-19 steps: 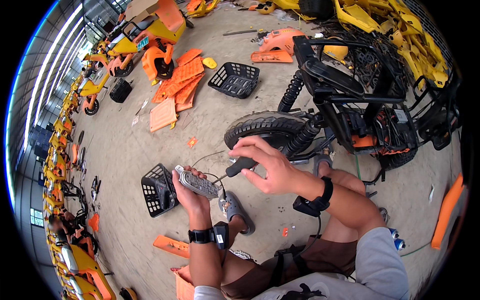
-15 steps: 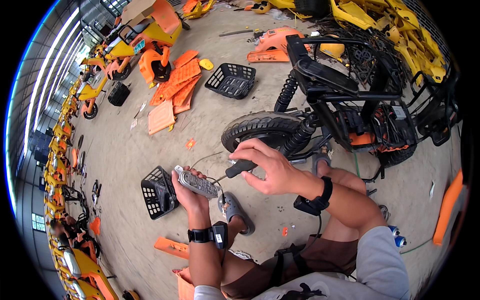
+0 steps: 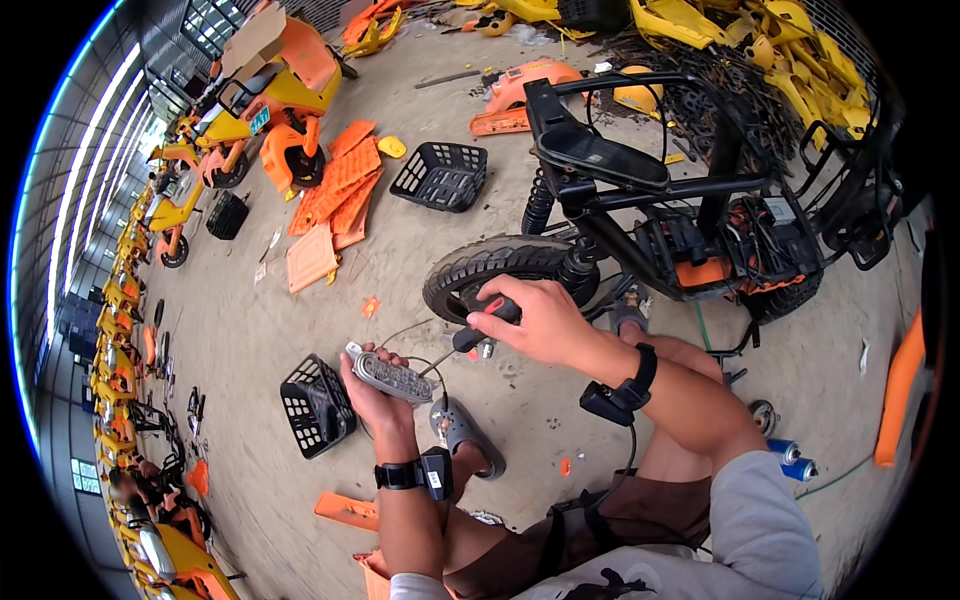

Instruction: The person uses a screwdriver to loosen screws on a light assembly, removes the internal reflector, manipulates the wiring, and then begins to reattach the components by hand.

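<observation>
While the person sits low over a concrete floor [image 3: 260,330], their left hand [image 3: 375,395] is cupped palm up, fingers curled under a grey oblong part [image 3: 392,376] that lies flat across the palm. Thin wires [image 3: 405,330] trail from the part toward the floor. Just to the right and slightly higher, the right hand [image 3: 545,320] is wrapped tightly around the black and red handle of a screwdriver [image 3: 487,322], whose tip angles down toward the part's right end; whether the tip touches it cannot be told. Both wrists carry black straps with small devices.

Directly beyond the hands stands a stripped black scooter frame [image 3: 650,190], its rear tyre [image 3: 490,270] just behind the right hand. A black plastic basket [image 3: 315,405] lies on the floor just left of the left hand, and a second black basket [image 3: 440,175] sits farther off. Flat orange panels [image 3: 335,190] are stacked beyond it. The person's foot in a grey clog [image 3: 462,432] rests beneath the hands. Two blue spray cans [image 3: 792,460] lie by the right knee.
</observation>
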A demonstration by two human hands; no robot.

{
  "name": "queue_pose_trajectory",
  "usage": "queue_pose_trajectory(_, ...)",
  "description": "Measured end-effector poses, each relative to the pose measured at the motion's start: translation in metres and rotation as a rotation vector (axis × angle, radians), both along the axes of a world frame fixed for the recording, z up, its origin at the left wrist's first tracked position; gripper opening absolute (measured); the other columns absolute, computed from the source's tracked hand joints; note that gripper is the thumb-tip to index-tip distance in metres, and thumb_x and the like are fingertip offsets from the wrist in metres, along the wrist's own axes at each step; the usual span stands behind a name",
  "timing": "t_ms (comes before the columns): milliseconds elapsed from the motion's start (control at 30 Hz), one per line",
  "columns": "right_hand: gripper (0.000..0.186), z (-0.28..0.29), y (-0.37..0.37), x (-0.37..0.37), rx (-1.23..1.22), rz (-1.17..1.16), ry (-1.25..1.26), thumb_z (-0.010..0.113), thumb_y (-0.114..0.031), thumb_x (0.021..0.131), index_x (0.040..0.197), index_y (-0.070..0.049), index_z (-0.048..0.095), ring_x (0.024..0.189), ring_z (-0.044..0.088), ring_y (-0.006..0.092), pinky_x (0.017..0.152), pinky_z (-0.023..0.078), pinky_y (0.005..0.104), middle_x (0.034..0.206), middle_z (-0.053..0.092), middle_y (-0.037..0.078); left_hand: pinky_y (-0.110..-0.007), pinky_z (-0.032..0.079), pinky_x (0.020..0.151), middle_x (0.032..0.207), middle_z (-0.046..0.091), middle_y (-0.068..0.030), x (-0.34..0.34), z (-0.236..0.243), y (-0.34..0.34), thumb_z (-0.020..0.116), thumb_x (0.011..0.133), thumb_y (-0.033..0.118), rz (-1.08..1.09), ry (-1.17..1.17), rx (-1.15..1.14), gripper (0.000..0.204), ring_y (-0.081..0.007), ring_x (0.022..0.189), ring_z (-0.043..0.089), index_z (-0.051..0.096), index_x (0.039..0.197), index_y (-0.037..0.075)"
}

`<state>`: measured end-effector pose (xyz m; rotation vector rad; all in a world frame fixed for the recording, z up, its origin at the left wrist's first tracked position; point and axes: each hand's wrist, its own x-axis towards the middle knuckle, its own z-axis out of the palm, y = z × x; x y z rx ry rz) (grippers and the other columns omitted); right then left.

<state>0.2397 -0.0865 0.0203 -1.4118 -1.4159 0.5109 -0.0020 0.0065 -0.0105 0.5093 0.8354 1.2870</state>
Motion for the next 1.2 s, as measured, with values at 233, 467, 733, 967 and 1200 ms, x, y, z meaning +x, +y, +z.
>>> queue_pose_trajectory(233, 0.037, 0.003, -0.002, 0.005, 0.014, 0.128, -0.033, 0.076, -0.034, 0.077, 0.097, -0.006, 0.062, 0.078, 0.068, 0.0337, 0.071, 0.053, 0.0391, 0.083, 0.069, 0.014, -0.035, 0.045, 0.066, 0.075, 0.054, -0.0064, -0.003, 0.003, -0.003, 0.043, 0.099, 0.045, -0.003, -0.001, 0.007, 0.039, -0.0215, 0.069, 0.052, 0.053, 0.096, 0.007)
queue_pose_trajectory(467, 0.038, 0.002, 0.002, -0.003, -0.058, 0.146, -0.046, 0.077, -0.036, 0.075, 0.095, -0.007, 0.063, 0.076, 0.067, 0.037, 0.071, 0.053, 0.0426, 0.08, 0.07, 0.015, -0.032, 0.047, 0.064, 0.075, 0.054, -0.0075, -0.015, 0.005, -0.004, 0.044, 0.098, 0.045, 0.044, -0.01, 0.006, 0.04, -0.0215, 0.068, 0.053, 0.054, 0.095, 0.006)
queue_pose_trajectory(733, 0.041, 0.004, 0.006, -0.019, -0.172, 0.061, -0.019, 0.076, -0.041, 0.077, 0.092, -0.004, 0.065, 0.071, 0.067, 0.0355, 0.066, 0.052, 0.041, 0.073, 0.068, 0.018, -0.033, 0.047, 0.065, 0.075, 0.054, -0.0078, -0.03, 0.011, -0.004, 0.044, 0.098, 0.045, 0.047, -0.068, 0.039, 0.04, -0.0217, 0.069, 0.053, 0.052, 0.094, 0.006)
queue_pose_trajectory(967, 0.036, 0.002, 0.019, -0.011, -0.006, -0.082, 0.179, 0.075, -0.034, 0.082, 0.086, 0.0, 0.068, 0.063, 0.063, 0.0161, 0.06, 0.049, 0.0302, 0.068, 0.066, 0.011, -0.037, 0.045, 0.072, 0.075, 0.053, -0.0098, -0.035, 0.018, -0.005, 0.042, 0.098, 0.046, -0.002, -0.139, 0.096, 0.042, -0.025, 0.07, 0.052, 0.052, 0.094, 0.005)
queue_pose_trajectory(1200, 0.022, 0.012, 0.011, -0.005, -0.032, -0.049, 0.58, 0.07, -0.022, 0.089, 0.084, -0.002, 0.063, 0.051, 0.047, 0.002, 0.046, 0.036, 0.0204, 0.067, 0.059, -0.002, -0.042, 0.05, 0.073, 0.08, 0.059, -0.0131, -0.024, 0.023, -0.005, 0.041, 0.098, 0.047, -0.145, -0.164, 0.075, 0.047, -0.0285, 0.072, 0.059, 0.055, 0.1, 0.002)
